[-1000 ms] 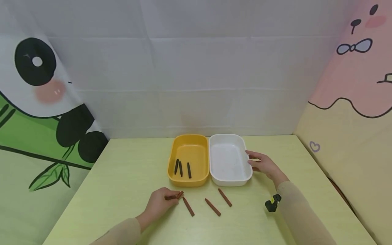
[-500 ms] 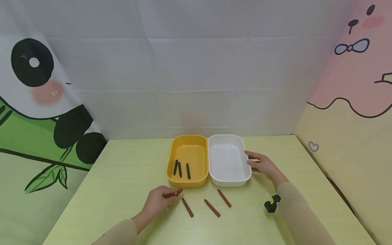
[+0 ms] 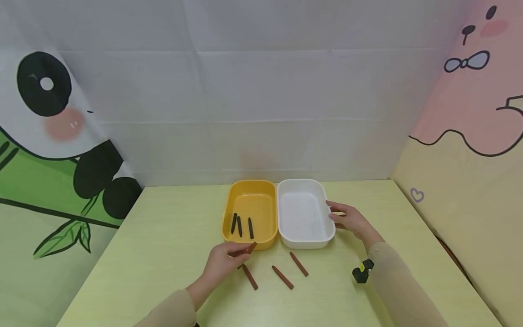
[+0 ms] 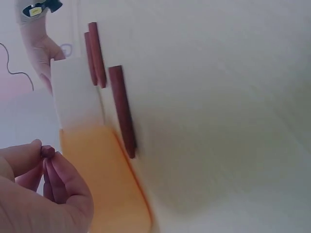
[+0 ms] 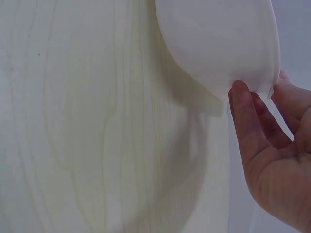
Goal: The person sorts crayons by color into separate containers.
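Note:
My left hand [image 3: 222,263] pinches a brown crayon [image 3: 253,247] between thumb and fingers, just at the front rim of the yellow tray [image 3: 269,204]. In the left wrist view the crayon's end [image 4: 47,152] shows between the fingertips. Three black crayons [image 3: 251,228] lie inside the yellow tray. My right hand [image 3: 354,221] holds the right side of the white tray [image 3: 306,209], its thumb at the rim and fingers against the outer wall, as the right wrist view shows.
Three brown crayons lie on the table before the trays: one [image 3: 250,277] beneath the left hand, another [image 3: 283,277] in the middle, a third [image 3: 299,264] near the white tray. The trays stand side by side close to the back wall cloth [image 3: 253,91].
My left hand has moved right and away from me with the brown crayon, from the table to the yellow tray's front edge. The right hand stays on the white tray.

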### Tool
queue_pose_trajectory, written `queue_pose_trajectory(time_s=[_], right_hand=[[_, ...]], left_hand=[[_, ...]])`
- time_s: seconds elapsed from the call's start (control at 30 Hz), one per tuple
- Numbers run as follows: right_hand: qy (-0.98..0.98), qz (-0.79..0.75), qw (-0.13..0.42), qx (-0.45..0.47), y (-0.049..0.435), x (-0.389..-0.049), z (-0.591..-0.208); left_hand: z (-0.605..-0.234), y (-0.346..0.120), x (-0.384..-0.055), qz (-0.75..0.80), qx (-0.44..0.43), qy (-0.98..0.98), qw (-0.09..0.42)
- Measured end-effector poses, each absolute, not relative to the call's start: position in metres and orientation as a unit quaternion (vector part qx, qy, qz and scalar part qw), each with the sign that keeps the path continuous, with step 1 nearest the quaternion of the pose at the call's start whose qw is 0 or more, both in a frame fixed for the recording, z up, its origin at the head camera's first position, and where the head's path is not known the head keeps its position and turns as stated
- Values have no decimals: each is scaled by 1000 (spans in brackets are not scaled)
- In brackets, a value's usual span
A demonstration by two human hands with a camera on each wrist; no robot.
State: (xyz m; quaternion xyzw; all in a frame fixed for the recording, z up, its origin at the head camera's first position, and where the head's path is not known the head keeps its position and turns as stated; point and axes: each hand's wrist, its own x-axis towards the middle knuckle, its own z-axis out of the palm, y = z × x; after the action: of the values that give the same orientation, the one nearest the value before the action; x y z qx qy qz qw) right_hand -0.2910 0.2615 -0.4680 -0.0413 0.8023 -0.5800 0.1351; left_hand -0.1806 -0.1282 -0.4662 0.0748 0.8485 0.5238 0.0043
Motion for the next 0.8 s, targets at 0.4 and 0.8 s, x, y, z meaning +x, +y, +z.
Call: queue_pose_trajectory(time_s=[0.4, 0.8], right_hand=[[808, -572, 135, -41, 262, -290, -469], [802, -580, 129, -58, 264, -293, -472]], left_hand=[[-447, -86, -196, 592, 63, 804, 11], [-437, -45, -215, 669, 42, 741, 34]])
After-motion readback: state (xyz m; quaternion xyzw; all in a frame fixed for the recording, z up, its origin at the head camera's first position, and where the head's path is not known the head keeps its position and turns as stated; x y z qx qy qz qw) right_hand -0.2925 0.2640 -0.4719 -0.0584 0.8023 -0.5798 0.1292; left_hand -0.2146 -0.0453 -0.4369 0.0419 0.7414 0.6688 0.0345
